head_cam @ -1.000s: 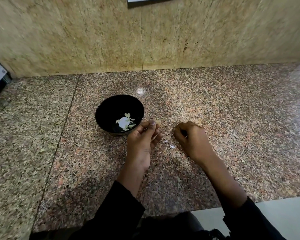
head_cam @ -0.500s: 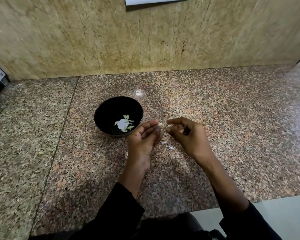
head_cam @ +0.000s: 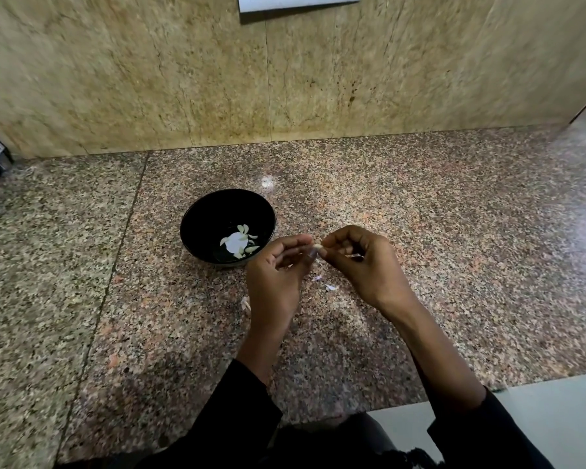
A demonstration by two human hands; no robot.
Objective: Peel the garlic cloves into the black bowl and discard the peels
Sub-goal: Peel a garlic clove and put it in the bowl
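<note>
Peeled cloves [head_cam: 240, 241] in black bowl [head_cam: 197, 222].

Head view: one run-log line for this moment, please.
phase: peeling | left hand and right hand: pinching garlic clove | black bowl: holds peeled cloves | peel scraps: on counter

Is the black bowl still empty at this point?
No: the black bowl already holds several pale peeled garlic cloves at its bottom.

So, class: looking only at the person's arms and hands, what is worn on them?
Both hands, left hand and right hand, are bare: no gloves, and no rings or watch that I can make out. Black long sleeves are pushed up, leaving wrists and forearms uncovered.
</note>
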